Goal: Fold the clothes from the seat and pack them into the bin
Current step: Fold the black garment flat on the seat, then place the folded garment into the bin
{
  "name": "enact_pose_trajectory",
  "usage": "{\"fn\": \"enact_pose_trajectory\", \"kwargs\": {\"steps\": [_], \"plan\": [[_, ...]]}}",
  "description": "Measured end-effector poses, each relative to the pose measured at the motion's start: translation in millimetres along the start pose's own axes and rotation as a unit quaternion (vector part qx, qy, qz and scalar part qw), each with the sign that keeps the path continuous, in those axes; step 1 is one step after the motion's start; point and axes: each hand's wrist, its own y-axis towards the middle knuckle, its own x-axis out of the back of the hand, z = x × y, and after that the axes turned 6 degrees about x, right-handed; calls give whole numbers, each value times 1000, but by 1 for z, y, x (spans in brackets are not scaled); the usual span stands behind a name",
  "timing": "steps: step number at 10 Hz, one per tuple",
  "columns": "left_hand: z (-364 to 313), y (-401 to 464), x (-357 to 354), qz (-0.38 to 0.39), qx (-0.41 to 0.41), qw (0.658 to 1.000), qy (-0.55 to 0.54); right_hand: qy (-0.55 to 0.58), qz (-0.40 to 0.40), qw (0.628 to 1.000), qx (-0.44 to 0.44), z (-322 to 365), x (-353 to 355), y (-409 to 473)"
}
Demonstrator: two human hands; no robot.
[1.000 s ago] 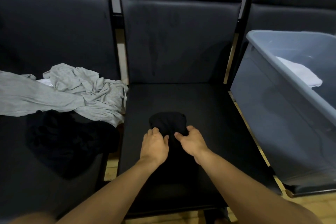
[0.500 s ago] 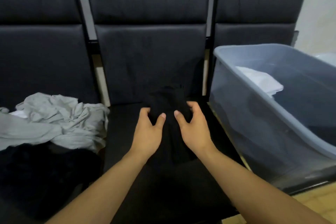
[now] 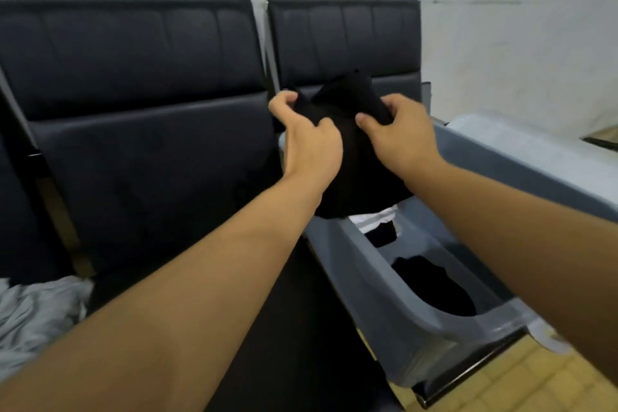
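Two hands carry one folded black garment (image 3: pixel 347 157) above the bin (image 3: pixel 394 281). Grey clothes (image 3: pixel 36 314) wait far left; left hand (image 3: pixel 309 140) and right hand (image 3: pixel 398 135) each pinch the bundle's top. Lowering it flat beside the packed clothes should preserve the fold.

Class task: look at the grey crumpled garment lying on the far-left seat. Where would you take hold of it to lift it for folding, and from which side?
Probably the raised, bunched ridge at the near-right edge of the grey crumpled garment, coming from above and the right. Its folds stand up there, giving fingers something to pinch, and the rest runs out of frame to the left.
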Motion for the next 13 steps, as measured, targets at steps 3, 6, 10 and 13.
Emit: {"fn": "enact_pose_trajectory", "kwargs": {"steps": [3,6,10,13], "plan": [[13,-14,-86,127,119,976,132,-120,103,987,-39,-66,56,5],[45,-51,-101,254,242,912,211,-237,266,929,-98,-114,63,-34],[30,-52,-49,183,168,965,-87,-114,175,975,-81,-62,55,-44],[88,-51,95,-30,103,993,-40,219,137,965,-54,59,-39,-119]]}}
